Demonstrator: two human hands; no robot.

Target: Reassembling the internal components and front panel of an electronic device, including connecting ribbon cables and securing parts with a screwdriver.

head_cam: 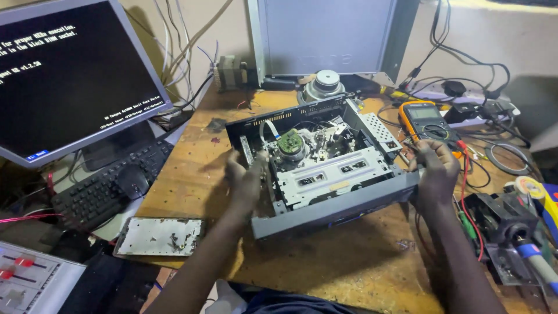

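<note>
Your left hand (245, 177) grips the left side wall of the deck (325, 168), fingers curled over its edge; the hand is blurred, so how tight the hold is cannot be told. Your right hand (435, 170) clasps the deck's right front corner, fingers wrapped over the top edge. The deck sits between your hands on the bench (192, 186), cover off, its works open to view. Its long axis runs from your left hand to your right, skewed so the right end lies farther from you. The grey front panel faces you and a little toward your left; the back wall points away, toward the wall. Whether the deck lies flat or is lifted at one side cannot be told.

Inside, just beyond your left hand, stands the round drum (290, 144), with a flat metal plate (328, 174) between your hands.

Just beyond your right hand lies a yellow meter (426, 119), its red lead (465, 174) running past your right wrist. Right of that hand sits a black clamp (501, 218). Below and left of your left hand lies a loose grey cover plate (158, 236). Farther left are a mouse (132, 181), a keyboard (93, 195) and a lit monitor (75, 75). Well beyond the deck stands a round speaker part (324, 84).
</note>
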